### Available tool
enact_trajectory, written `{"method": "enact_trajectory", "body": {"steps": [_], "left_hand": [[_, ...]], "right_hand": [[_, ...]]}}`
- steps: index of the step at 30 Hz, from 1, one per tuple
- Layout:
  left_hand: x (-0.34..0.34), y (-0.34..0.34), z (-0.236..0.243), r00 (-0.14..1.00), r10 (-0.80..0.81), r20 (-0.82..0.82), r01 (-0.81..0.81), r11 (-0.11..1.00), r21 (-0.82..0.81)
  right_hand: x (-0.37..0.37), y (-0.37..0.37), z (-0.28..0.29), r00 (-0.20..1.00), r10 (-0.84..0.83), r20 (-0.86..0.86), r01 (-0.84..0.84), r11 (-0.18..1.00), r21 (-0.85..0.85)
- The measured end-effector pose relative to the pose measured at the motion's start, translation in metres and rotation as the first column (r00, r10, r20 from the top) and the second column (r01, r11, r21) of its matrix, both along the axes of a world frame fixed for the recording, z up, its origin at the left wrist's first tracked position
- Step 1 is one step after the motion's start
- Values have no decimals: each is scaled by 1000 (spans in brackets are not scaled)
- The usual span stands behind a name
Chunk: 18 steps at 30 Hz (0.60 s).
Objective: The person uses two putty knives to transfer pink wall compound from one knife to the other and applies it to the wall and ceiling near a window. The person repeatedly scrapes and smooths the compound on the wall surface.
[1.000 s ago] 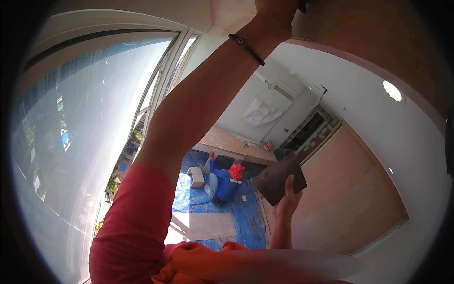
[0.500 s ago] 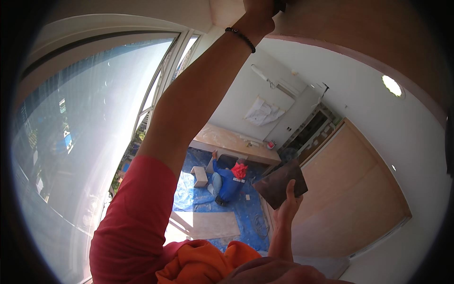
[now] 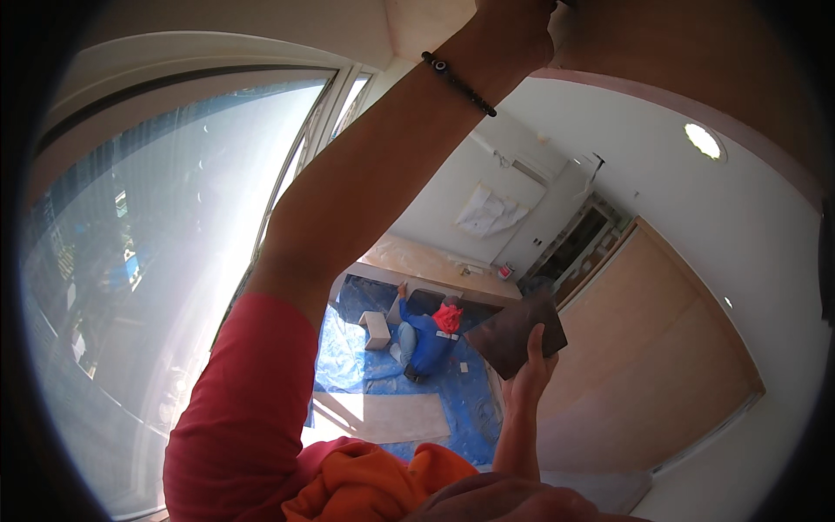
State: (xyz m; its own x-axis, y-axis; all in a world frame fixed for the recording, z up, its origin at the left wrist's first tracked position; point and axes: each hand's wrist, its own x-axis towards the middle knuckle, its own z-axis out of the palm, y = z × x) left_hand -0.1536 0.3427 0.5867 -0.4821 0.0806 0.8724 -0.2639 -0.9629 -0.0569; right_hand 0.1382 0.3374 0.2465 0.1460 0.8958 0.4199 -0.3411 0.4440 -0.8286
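My left hand (image 3: 515, 36) is raised high at the top edge, close to a brown overhead surface (image 3: 687, 52). Its fingers curl in, largely cut off by the frame, and a small dark bit shows beside them; what it is cannot be made out. A dark beaded bracelet (image 3: 458, 85) circles that wrist. Lower and to the right, my right hand (image 3: 529, 370) grips a dark brown flat rectangular plate (image 3: 513, 335), thumb across its face and the other fingers behind it. The plate is held tilted, well below the left hand.
Below, a co-worker in blue (image 3: 428, 344) crouches on blue floor sheeting (image 3: 470, 418), by a long wooden bench (image 3: 417, 259) and a small box (image 3: 375, 331). A large window (image 3: 156, 261) fills the left. Wooden panels (image 3: 652, 348) stand at right. A board (image 3: 391, 418) lies on the floor.
My left hand has slid to the right along the overhead surface. The right hand and its plate stay nearly where they were. The room has shifted slightly in view.
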Motion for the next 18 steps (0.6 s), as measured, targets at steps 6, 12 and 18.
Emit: {"method": "enact_trajectory", "body": {"steps": [6, 12, 18], "left_hand": [[-3, -35, -38, 276, 931, 239, -942, 212, 260], [-44, 23, -52, 936, -320, 144, 343, 921, -185], [-81, 144, -20, 873, -333, 355, 453, 825, -339]], "right_hand": [[-9, -6, -1, 999, -41, -32, 40, 999, -23], [-13, -5, -2, 997, -66, -26, 64, 996, -67], [-11, -4, -2, 999, -38, -10, 37, 996, -83]]}}
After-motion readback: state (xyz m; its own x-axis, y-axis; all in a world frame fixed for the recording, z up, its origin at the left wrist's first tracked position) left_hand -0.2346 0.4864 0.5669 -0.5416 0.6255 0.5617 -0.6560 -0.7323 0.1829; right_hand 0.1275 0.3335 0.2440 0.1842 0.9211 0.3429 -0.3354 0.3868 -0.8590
